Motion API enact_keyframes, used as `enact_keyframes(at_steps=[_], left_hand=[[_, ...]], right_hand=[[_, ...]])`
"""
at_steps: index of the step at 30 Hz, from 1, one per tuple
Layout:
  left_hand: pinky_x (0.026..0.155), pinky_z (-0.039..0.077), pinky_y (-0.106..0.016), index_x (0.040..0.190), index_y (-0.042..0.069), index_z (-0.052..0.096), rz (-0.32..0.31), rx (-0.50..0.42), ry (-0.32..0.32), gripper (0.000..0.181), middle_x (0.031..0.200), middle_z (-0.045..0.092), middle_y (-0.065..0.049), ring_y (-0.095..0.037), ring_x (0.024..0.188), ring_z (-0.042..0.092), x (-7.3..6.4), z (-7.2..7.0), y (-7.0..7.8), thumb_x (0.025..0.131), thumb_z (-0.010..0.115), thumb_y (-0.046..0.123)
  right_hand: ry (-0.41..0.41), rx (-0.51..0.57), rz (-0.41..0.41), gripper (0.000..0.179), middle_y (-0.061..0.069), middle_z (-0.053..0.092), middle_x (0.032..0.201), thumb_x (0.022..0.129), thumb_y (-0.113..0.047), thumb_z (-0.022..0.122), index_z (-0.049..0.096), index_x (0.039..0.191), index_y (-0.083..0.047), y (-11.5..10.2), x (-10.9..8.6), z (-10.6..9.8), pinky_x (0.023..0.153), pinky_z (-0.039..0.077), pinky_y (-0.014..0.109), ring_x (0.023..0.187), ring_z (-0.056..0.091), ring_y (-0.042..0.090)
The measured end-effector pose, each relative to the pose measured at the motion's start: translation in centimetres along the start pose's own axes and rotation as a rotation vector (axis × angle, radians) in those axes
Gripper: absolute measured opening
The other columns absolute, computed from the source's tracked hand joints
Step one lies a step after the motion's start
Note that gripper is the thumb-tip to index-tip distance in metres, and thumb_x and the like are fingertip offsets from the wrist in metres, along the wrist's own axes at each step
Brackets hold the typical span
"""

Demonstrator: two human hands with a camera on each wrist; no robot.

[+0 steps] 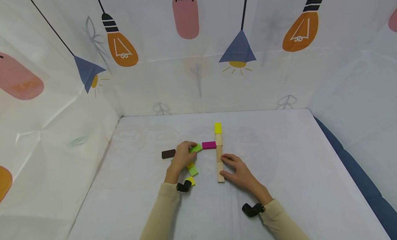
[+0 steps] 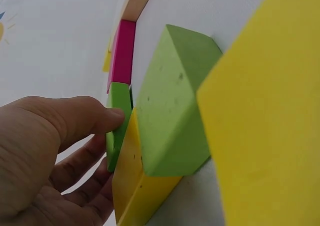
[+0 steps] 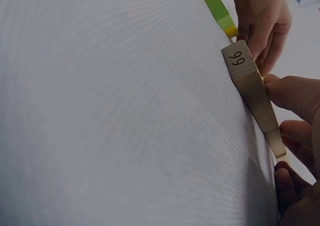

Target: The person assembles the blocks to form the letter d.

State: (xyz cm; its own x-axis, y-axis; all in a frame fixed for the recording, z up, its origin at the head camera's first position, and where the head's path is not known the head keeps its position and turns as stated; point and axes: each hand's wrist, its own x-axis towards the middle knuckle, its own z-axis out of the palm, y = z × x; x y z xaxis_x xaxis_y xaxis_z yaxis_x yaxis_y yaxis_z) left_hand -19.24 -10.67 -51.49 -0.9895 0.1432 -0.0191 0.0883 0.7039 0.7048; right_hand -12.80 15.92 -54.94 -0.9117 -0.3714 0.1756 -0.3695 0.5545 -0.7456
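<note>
My left hand [image 1: 183,155] pinches a bright green block [image 2: 118,128] between thumb and fingers, with its end right at a magenta block [image 1: 209,145]. The magenta block meets the side of a straight column of plain wooden blocks [image 1: 219,153] topped by a yellow block [image 1: 218,128]. On the column's right side, my right hand [image 1: 238,171] rests its thumb and fingertips against the wood. The nearest wooden block [image 3: 239,60] bears the number 66. Below my left hand, a light green block [image 1: 193,170] and another yellow block [image 1: 190,180] follow in a slanting line, partly hidden by the wrist.
A dark brown block [image 1: 168,154] lies just left of my left hand. The blocks lie on a white-covered table [image 1: 279,147], with printed white sheeting [image 1: 198,81] hanging behind it and at the sides. Dark blue padding [image 1: 356,164] shows past the right edge.
</note>
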Motion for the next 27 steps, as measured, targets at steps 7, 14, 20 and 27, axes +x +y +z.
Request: enact_keyframes(at_steps=[7,14,20,27], left_hand=[[0.102,0.054,-0.045,0.121,0.003,0.074,0.014,0.027,-0.001,0.031,0.127,0.069,-0.016,-0.033,0.118,0.063,0.44,0.04,-0.01,0.09,0.074,0.004],[0.104,0.052,-0.046,0.122,0.003,0.074,0.008,0.029,-0.004,0.031,0.129,0.068,-0.017,-0.034,0.122,0.062,0.68,0.16,-0.09,0.091,0.073,0.004],[0.105,0.052,-0.046,0.123,0.004,0.074,-0.003,0.038,-0.018,0.032,0.13,0.067,-0.016,-0.033,0.123,0.062,0.79,0.24,-0.16,0.091,0.073,0.004],[0.107,0.051,-0.046,0.125,0.005,0.073,-0.015,0.042,-0.02,0.033,0.133,0.065,-0.016,-0.033,0.125,0.061,0.83,0.16,-0.16,0.092,0.072,0.005]], right_hand=[[0.001,0.002,-0.003,0.058,0.009,0.057,0.146,0.089,-0.021,0.082,0.062,0.14,-0.001,0.05,-0.01,0.01,0.112,0.045,0.055,0.14,0.05,0.035],[0.005,0.002,-0.013,0.057,0.01,0.057,0.145,0.089,-0.02,0.082,0.063,0.139,0.0,-0.01,-0.02,-0.04,0.111,0.045,0.055,0.139,0.051,0.035],[0.006,0.008,-0.015,0.057,0.01,0.057,0.145,0.089,-0.02,0.082,0.063,0.139,0.001,-0.14,-0.06,-0.08,0.111,0.045,0.055,0.139,0.051,0.035],[0.005,0.011,-0.011,0.058,0.01,0.057,0.146,0.089,-0.021,0.082,0.062,0.139,0.0,-0.22,-0.02,-0.09,0.112,0.045,0.055,0.14,0.05,0.035]])
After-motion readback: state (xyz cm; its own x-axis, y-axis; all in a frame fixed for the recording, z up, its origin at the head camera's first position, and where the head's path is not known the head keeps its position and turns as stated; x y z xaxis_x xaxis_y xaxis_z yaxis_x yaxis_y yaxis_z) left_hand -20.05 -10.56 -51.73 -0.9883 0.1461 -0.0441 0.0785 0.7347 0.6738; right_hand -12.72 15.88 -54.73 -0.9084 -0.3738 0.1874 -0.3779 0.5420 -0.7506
